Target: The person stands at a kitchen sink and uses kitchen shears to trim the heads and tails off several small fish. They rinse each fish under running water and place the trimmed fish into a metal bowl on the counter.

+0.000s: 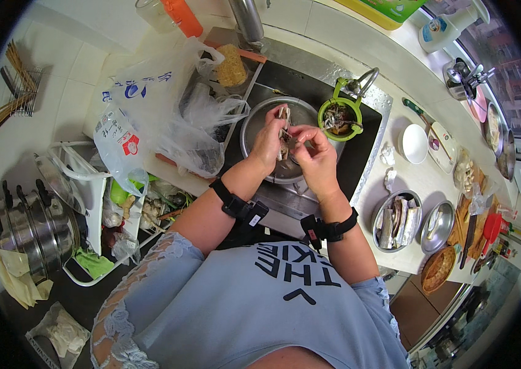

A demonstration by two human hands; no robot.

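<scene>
My left hand grips a piece of fish, opened up and dark inside, above a round metal basin in the dark sink. Close against the fish's right side is my right hand, thumb and fingertips pinched together; whether something small is between them I cannot tell. Water seems to stand in the basin. To the right of it a green strainer basket holds dark and silvery scraps. On the counter, a metal bowl contains several silvery fish pieces. Beside it a second metal bowl has a few small pale pieces.
A chrome faucet arches over the strainer. Plastic bags cover the sink's left side. On the right counter are a white bowl, a green-handled knife, an oblong plate, a cleaver and a wicker basket.
</scene>
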